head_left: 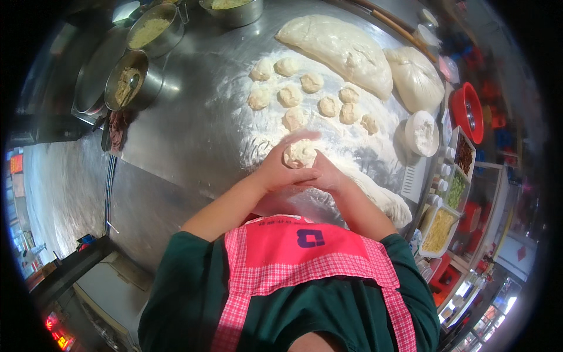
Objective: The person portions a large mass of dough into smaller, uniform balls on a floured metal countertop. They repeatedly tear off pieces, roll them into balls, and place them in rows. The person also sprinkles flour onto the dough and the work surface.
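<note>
Between my two hands is a round piece of dough (300,154) with a gathered, uneven top. My left hand (277,167) curves around its left side, fingers reaching past the far edge. From the right, my right hand (327,174) touches its near right side. Several floured dough rounds (290,95) lie beyond them on the steel worktop (193,119). A long roll of dough (382,198) stretches to the right of my right hand, partly behind my arm. Farther back rest a large slab of dough (338,46) and a bulging dough mass (415,77), apparently under plastic.
At the back left stand a metal bowl of filling with a spoon (127,81) and a metal bowl of pale shreds (151,33). To the right are a white tub of flour (423,132), a red basin (467,112) and a tray of yellow shreds (440,231).
</note>
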The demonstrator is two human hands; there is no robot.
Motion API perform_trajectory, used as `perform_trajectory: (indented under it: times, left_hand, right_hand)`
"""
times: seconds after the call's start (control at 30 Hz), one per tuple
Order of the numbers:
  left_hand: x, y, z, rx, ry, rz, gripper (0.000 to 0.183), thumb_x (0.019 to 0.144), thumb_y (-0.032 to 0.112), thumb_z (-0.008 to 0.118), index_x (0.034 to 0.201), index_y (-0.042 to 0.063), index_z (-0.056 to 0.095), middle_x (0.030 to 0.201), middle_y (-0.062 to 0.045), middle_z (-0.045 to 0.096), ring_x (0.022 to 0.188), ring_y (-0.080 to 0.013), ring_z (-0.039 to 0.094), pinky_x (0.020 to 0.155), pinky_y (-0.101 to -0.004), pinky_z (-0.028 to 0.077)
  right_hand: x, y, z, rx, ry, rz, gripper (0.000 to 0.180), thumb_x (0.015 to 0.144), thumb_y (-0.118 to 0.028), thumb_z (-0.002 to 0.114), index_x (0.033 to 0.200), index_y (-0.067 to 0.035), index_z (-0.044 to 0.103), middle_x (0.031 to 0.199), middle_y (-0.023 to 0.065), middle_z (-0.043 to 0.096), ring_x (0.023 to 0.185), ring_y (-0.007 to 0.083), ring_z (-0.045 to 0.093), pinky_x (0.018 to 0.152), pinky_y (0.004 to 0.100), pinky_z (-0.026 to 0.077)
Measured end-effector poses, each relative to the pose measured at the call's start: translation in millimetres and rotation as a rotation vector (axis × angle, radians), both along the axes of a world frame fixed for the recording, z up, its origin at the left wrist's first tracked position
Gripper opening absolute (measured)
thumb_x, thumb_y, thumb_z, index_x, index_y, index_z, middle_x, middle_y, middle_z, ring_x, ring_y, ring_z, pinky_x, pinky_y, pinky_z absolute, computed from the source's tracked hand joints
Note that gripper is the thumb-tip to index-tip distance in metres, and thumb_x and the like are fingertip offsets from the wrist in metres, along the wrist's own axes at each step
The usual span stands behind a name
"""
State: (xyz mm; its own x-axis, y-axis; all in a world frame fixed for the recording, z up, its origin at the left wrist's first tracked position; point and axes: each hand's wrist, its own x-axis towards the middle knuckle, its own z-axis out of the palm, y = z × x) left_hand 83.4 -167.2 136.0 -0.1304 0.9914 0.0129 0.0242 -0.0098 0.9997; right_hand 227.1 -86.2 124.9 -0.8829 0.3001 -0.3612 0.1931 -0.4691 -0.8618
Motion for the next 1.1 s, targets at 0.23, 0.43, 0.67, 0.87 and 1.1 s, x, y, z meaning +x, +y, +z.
perform_trajectory:
  times: [0.23,0.43,0.67,0.87,1.1]
  left_hand:
    - [-3.5,-0.2,-26.1,0.075,-0.065,-0.051,0.053,0.066,0.014,0.082,0.115,0.004,0.063,0.117,-0.013,0.062,0.111,-0.0267,0.058,0.099,-0.0363,0.044]
    - [-16.9,13.6,-72.7,0.221,0.257,0.197,0.064,0.06,0.017,0.083,0.118,0.005,0.059,0.116,-0.018,0.06,0.115,-0.0367,0.054,0.101,-0.0425,0.042]
    - [-86.5,24.4,-67.4,-0.388,0.863,0.239,0.062,0.072,0.043,0.077,0.121,0.009,0.06,0.128,-0.018,0.056,0.12,-0.0367,0.052,0.101,-0.0453,0.041]
    - [-79.4,-2.2,-82.2,0.019,1.003,0.139,0.065,0.072,0.036,0.079,0.128,0.01,0.057,0.135,-0.015,0.055,0.126,-0.0335,0.05,0.106,-0.0423,0.04]
    - [13.0,-5.1,-38.4,-0.063,-0.035,-0.208,0.066,0.074,0.022,0.08,0.134,0.008,0.054,0.13,-0.011,0.059,0.123,-0.0251,0.053,0.104,-0.038,0.042]
  right_hand:
    - [-2.4,-18.6,-8.2,0.065,-0.11,-0.043,0.057,0.066,0.01,0.071,0.12,-0.004,0.058,0.103,0.0053,0.064,0.085,0.0137,0.059,0.068,0.0279,0.05]
    - [-9.9,-12.5,16.9,0.297,-0.257,0.096,0.044,0.072,-0.01,0.069,0.115,-0.007,0.064,0.108,0.0136,0.068,0.099,0.0235,0.065,0.086,0.036,0.05]
    - [3.0,-26.3,19.7,0.541,-0.246,0.05,0.02,0.072,-0.009,0.07,0.088,-0.005,0.058,0.074,0.0075,0.059,0.069,0.0165,0.056,0.065,0.0336,0.048]
    - [18.0,-13.9,-7.2,0.287,-0.285,-0.25,0.018,0.073,-0.003,0.071,0.084,-0.007,0.058,0.075,-0.0001,0.057,0.066,0.0083,0.052,0.06,0.0254,0.044]
    - [9.5,-15.9,18.3,0.862,-0.247,-0.206,0.031,0.076,-0.024,0.077,0.092,-0.008,0.057,0.09,0.0119,0.065,0.081,0.0288,0.062,0.072,0.0404,0.049]
